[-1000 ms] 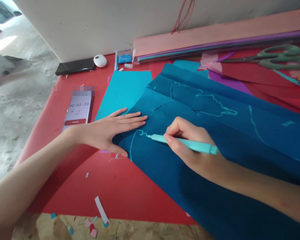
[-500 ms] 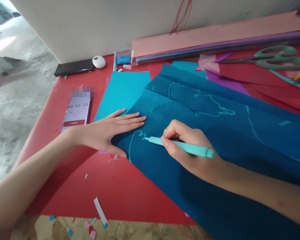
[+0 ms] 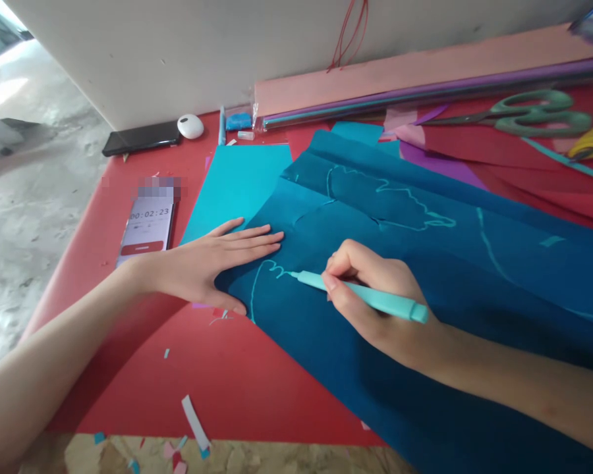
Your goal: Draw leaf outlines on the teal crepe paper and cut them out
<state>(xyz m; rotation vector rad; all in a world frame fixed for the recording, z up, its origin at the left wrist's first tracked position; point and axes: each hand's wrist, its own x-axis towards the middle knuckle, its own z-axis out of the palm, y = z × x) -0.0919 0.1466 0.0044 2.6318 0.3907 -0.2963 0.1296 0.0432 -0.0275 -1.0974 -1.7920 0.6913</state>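
A large dark blue paper sheet point(image 3: 425, 296) lies across the red table point(image 3: 202, 375), with pale turquoise lines drawn on it. My left hand point(image 3: 212, 263) lies flat with fingers stretched out, pressing the sheet's left corner. My right hand point(image 3: 370, 296) grips a light turquoise pen point(image 3: 366, 297), whose tip touches the sheet at the end of a wavy drawn line, just right of my left fingers.
A phone showing a timer point(image 3: 148, 224) lies left of my left hand. A lighter blue sheet point(image 3: 237, 184), a dark phone point(image 3: 138, 138), a white mouse point(image 3: 190, 126), green scissors point(image 3: 528, 115) and rolled coloured papers point(image 3: 415, 85) lie along the back. Paper scraps point(image 3: 192, 421) litter the front edge.
The pen tip has drawn a little further along the wavy line near my left fingers. My left hand stays flat on the sheet. The view has shifted slightly.
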